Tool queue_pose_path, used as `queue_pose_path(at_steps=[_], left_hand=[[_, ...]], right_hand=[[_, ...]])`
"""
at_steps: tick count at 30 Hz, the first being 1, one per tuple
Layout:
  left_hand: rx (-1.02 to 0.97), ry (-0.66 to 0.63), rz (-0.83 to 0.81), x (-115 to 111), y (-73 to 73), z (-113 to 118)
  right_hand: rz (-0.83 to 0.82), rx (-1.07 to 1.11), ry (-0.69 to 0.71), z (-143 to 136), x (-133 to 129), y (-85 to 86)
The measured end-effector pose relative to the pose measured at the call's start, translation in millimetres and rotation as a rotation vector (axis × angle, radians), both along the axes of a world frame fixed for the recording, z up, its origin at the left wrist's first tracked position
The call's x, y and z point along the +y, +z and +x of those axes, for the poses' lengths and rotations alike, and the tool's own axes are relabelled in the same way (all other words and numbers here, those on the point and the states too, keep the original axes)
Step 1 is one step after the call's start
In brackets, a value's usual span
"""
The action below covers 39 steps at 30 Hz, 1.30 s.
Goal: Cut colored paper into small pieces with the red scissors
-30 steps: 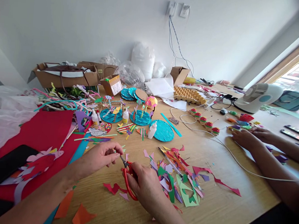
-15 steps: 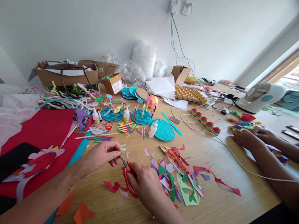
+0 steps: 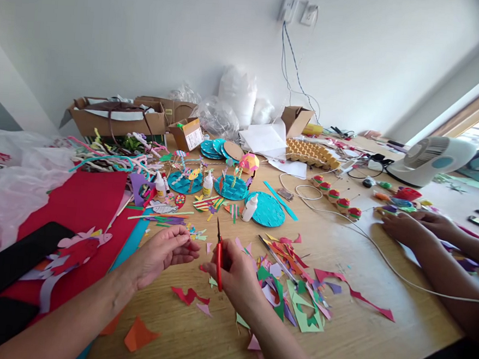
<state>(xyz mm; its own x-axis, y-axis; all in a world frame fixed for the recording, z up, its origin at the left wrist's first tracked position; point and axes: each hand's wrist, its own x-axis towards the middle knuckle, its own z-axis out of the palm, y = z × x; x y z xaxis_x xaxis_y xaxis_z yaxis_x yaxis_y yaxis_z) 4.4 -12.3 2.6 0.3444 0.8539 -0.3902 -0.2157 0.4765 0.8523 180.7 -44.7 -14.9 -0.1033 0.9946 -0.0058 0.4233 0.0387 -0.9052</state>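
My right hand (image 3: 237, 272) is wrapped round the red handles of a pair of scissors (image 3: 219, 254), whose blades look closed and point up toward the back of the table. Left of the scissors, my left hand (image 3: 168, 254) hovers over the table with its fingers curled and a little apart; nothing shows between them. A red paper scrap (image 3: 190, 296) lies below the hands. Coloured paper cuttings (image 3: 293, 282) are heaped to the right, with a second pair of scissors (image 3: 277, 256) among them. Orange scraps (image 3: 139, 335) lie near the front edge.
Red paper (image 3: 78, 201) and a black object (image 3: 12, 256) lie on the left. Blue discs (image 3: 267, 209), glue bottles (image 3: 249, 208) and small paper figures stand behind. A white cable (image 3: 381, 266) crosses the right side, near another person's hands (image 3: 408, 229) and a fan (image 3: 433, 160).
My left hand's fingers have loosened and parted from the scissors' tips. The scissors have swung upright in my right hand. The camera view has shifted slightly left.
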Motion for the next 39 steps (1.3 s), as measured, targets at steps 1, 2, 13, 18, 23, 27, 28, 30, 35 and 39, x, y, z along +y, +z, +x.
queue_pose_path(at_steps=[1, 2, 13, 18, 23, 27, 28, 30, 35, 39], left_hand=[[-0.02, 0.005, -0.009, -1.1, -0.5, 1.9], [-0.043, 0.006, -0.012, -2.2, -1.3, 3.7], [-0.179, 0.071, -0.028, -12.4, -15.8, 15.2], [-0.202, 0.095, -0.055, -13.1, -18.4, 18.8], [-0.26, 0.14, -0.124, -12.4, -18.0, 17.2], [-0.289, 0.153, -0.169, -15.2, -18.1, 15.0], [-0.291, 0.144, -0.174, -16.5, -18.3, 14.5], [-0.287, 0.127, -0.172, -18.8, -18.4, 12.2], [0.025, 0.075, -0.022, -12.7, -11.8, -17.3], [0.804, 0.012, 0.472, 3.3, -11.1, -63.2]], right_hand=[[0.021, 0.013, -0.017, -2.8, 3.0, 1.7], [0.049, 0.014, -0.023, -5.7, 5.8, 2.8], [0.409, -0.3, -0.036, -20.5, 12.9, -18.1], [0.512, -0.428, 0.011, -19.1, 12.9, -21.4], [0.663, -0.565, 0.04, -18.7, 12.7, -22.7], [0.765, -0.608, 0.116, -19.0, 10.1, -23.9], [0.764, -0.585, 0.128, -19.3, 9.4, -24.7], [0.717, -0.5, 0.115, -19.7, 8.3, -26.5], [0.537, -0.307, -0.03, -16.5, 9.8, -27.6], [0.319, -0.08, -0.113, -10.0, 15.4, -23.2]])
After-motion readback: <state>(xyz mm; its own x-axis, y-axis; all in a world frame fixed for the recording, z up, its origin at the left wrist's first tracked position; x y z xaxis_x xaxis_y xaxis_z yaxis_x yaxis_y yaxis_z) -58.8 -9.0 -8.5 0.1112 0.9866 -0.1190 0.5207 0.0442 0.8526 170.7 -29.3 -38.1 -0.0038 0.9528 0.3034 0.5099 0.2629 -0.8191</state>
